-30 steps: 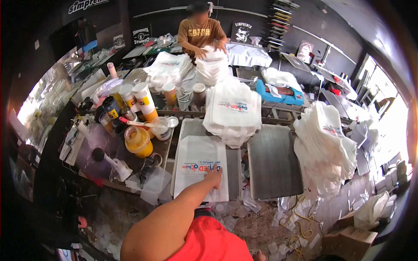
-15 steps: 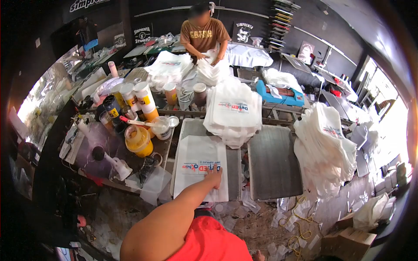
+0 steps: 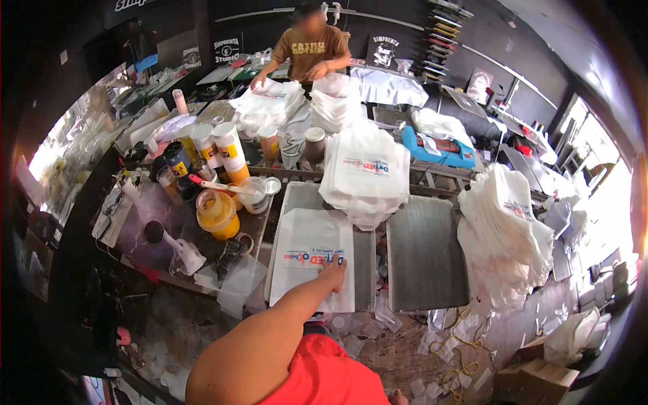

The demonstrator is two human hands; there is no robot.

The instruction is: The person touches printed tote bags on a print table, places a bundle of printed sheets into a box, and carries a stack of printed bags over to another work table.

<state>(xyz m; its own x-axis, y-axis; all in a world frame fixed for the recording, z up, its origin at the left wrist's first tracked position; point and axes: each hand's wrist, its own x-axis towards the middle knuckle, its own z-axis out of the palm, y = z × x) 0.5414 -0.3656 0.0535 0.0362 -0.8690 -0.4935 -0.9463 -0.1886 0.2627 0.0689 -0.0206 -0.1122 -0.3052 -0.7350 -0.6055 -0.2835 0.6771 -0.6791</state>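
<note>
My left hand (image 3: 332, 275) rests on a white fabric bag (image 3: 307, 236), its fingers stretched over the blue and red print. Nothing shows in its grasp. The bag lies flat on a grey printing board (image 3: 364, 270), and its lettering reads upside down from here. Just beyond it, a thick stack of printed white bags (image 3: 364, 162) covers the board's far end. At the bottom edge, beside my red shirt, a small patch of skin (image 3: 399, 397) may belong to my right hand; its fingers cannot be made out.
A second dark board (image 3: 426, 253) sits to the right, beside a drooping pile of bags (image 3: 506, 236). Leftward stand a yellow ink tub (image 3: 217, 214) and a red-handled spatula (image 3: 210, 183). A co-worker (image 3: 312, 47) stands behind further bag stacks. Yellow cord (image 3: 461, 364) trails on the littered floor.
The co-worker's hands have parted, one moving to the left stack of bags. My left hand stays on the bag, nearly unmoved. The camera view has shifted slightly.
</note>
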